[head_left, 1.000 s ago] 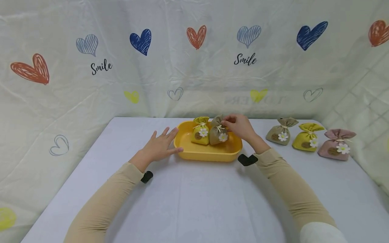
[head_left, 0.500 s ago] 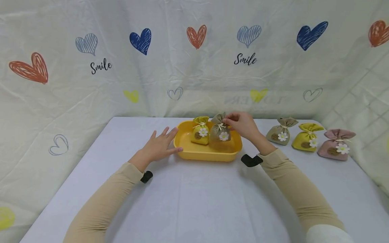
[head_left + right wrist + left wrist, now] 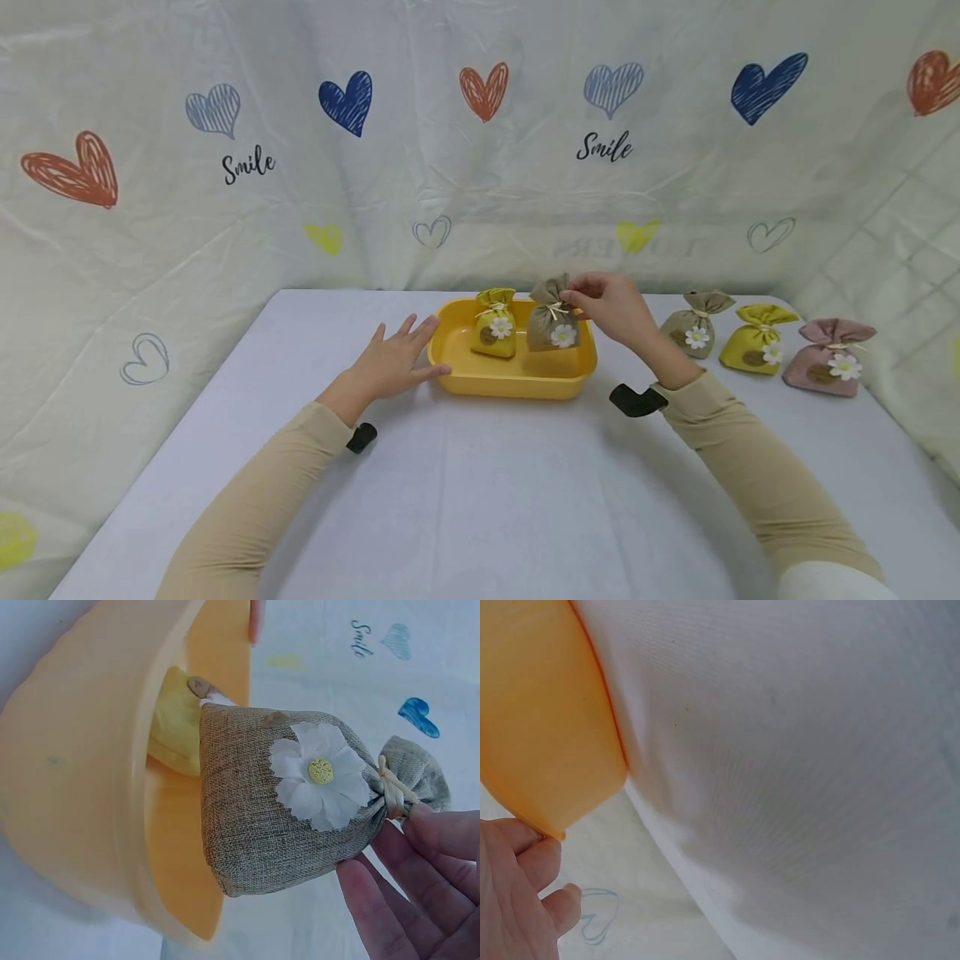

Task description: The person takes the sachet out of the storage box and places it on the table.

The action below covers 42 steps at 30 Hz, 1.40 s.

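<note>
the grey pouch (image 3: 553,323) has come up off the floor of the yellow tray (image 3: 480,382) since a second ago and now hangs over its right end, so it looks to be on its way out. the right hand (image 3: 611,307) pinches its tied neck, the sack dangling at about seven o'clock from the fingertips (image 3: 390,896). the yellow pouch (image 3: 495,326) stays in the tray. the left hand (image 3: 390,360) lies flat, fingers spread, at the tray's nine o'clock edge.
</note>
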### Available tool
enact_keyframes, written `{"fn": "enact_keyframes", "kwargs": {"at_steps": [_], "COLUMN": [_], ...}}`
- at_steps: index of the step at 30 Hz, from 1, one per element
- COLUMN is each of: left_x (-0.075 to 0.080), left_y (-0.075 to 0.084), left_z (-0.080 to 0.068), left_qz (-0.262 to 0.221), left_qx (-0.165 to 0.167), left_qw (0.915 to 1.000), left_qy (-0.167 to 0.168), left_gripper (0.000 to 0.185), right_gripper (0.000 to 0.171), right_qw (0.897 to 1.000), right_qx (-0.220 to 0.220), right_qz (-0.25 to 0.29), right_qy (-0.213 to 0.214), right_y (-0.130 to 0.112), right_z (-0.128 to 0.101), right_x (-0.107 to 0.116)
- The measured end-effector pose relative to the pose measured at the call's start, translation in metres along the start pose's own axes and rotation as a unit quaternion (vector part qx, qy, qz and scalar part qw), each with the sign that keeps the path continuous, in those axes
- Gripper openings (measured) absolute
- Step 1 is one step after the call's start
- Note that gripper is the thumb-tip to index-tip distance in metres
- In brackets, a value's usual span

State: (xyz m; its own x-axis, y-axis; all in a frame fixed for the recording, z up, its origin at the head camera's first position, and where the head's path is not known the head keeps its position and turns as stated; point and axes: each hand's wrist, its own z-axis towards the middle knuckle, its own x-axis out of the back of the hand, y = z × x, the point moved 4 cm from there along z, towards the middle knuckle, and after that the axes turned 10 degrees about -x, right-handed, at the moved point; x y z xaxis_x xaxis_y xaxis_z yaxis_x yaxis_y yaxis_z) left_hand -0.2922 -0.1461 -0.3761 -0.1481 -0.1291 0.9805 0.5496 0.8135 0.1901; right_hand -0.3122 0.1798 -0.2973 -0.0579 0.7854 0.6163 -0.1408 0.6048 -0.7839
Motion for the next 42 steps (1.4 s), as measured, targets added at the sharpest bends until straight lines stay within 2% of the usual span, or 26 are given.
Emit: {"fn": "enact_keyframes", "kwargs": {"at_steps": [15, 22, 29, 37, 42], "left_x": [0.001, 0.002, 0.004, 0.003, 0.003], "left_y": [0.0, 0.001, 0.001, 0.002, 0.002], "left_z": [0.0, 0.0, -0.001, -0.001, -0.001], "left_qz": [0.0, -0.001, -0.003, -0.004, -0.005], "left_qx": [-0.001, 0.0, 0.001, 0.0, 0.002], "left_qw": [1.0, 1.0, 1.0, 1.0, 1.0], "left_qy": [-0.001, -0.005, -0.008, -0.005, -0.005], "left_gripper": [0.096, 0.096, 0.097, 0.096, 0.096], "right_gripper": [0.023, 0.03, 0.029, 0.03, 0.032], "right_qw": [0.999, 0.999, 0.998, 0.997, 0.996], "right_qx": [0.005, -0.001, -0.001, -0.019, -0.017], "right_qz": [0.012, 0.01, 0.029, 0.026, 0.052], "right_qy": [0.031, 0.04, 0.05, 0.071, 0.07], "right_y": [0.009, 0.016, 0.024, 0.036, 0.046], "right_z": [-0.014, -0.022, -0.031, -0.041, -0.046], "right_x": [0.031, 0.045, 0.059, 0.075, 0.085]}}
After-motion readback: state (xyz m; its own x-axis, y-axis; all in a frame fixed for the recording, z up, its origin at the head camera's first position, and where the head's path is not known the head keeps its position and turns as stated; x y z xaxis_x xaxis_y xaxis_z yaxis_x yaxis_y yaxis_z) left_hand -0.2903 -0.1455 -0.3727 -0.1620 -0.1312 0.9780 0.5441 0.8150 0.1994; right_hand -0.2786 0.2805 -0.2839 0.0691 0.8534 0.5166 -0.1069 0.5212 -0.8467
